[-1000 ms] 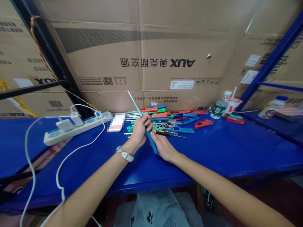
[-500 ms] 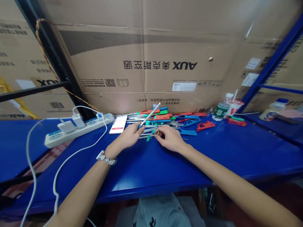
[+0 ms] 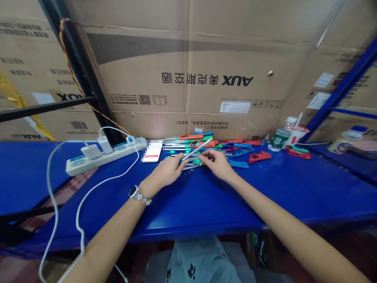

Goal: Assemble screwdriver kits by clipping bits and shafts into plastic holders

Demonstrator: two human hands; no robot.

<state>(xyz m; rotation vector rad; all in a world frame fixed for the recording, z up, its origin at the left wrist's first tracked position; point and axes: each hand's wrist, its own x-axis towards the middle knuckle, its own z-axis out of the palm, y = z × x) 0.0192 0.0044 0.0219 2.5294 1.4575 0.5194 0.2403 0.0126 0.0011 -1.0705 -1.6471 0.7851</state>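
My left hand point(image 3: 168, 169) is closed around a slim silver metal tube point(image 3: 200, 147), which slants up to the right. My right hand point(image 3: 220, 164) is just right of it, thumb and index finger pinched together at the near edge of a pile. Whatever those fingertips hold is too small to make out. The pile is made of long-nosed lighters point(image 3: 194, 144) with orange, green and blue handles and thin metal barrels. Loose blue handle shells point(image 3: 240, 164) and a red handle shell point(image 3: 259, 157) lie right of my right hand.
A phone point(image 3: 152, 152) lies left of the pile, beside a white power strip point(image 3: 118, 151) with plugs and trailing cables. At the right stand a water bottle point(image 3: 277, 139) and a white-and-red cup point(image 3: 296, 135). A cardboard wall point(image 3: 206, 51) closes off the back of the blue table point(image 3: 206, 208).
The silver tube has tipped lower toward the right. My right hand stays pinched beside the pile, its fingertips now closer to the tube. The whole view has shifted slightly.
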